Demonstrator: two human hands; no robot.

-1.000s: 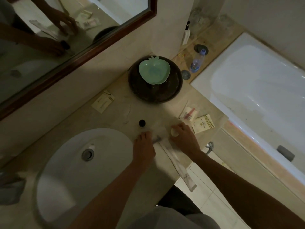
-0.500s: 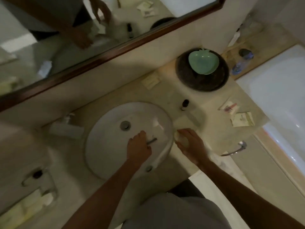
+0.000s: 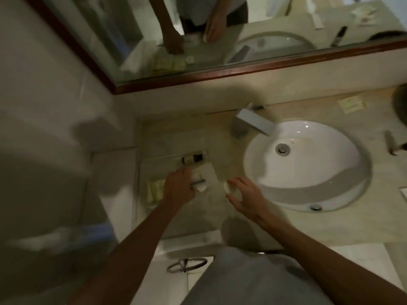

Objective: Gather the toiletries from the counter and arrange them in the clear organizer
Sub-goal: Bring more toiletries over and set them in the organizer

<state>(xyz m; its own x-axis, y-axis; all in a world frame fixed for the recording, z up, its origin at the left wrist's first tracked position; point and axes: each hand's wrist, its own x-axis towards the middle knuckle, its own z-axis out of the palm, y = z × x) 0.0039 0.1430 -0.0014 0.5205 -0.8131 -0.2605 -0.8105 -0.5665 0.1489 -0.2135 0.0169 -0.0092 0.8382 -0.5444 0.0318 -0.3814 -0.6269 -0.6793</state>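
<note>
The clear organizer (image 3: 145, 172) sits at the left end of the counter, with a small dark-capped bottle (image 3: 191, 159) and pale yellow packets (image 3: 156, 189) inside. My left hand (image 3: 179, 187) hovers over it, shut on a white wrapped packet with a dark handle (image 3: 202, 180). My right hand (image 3: 242, 194) is just right of the organizer, holding a small round white soap (image 3: 229, 187) in its fingertips. A yellow sachet (image 3: 350, 103) lies on the counter at the far right, near the wall.
A white oval sink (image 3: 308, 164) with a chrome faucet (image 3: 251, 123) fills the counter's right half. A wood-framed mirror (image 3: 220, 78) hangs above. A dark bowl edge (image 3: 400, 106) shows at the far right. A small bottle (image 3: 391, 143) lies right of the sink.
The view swung left from the bowl and bathtub to the organizer. Both hands travelled left across the sink, carrying the packet and the soap, and now sit at the organizer.
</note>
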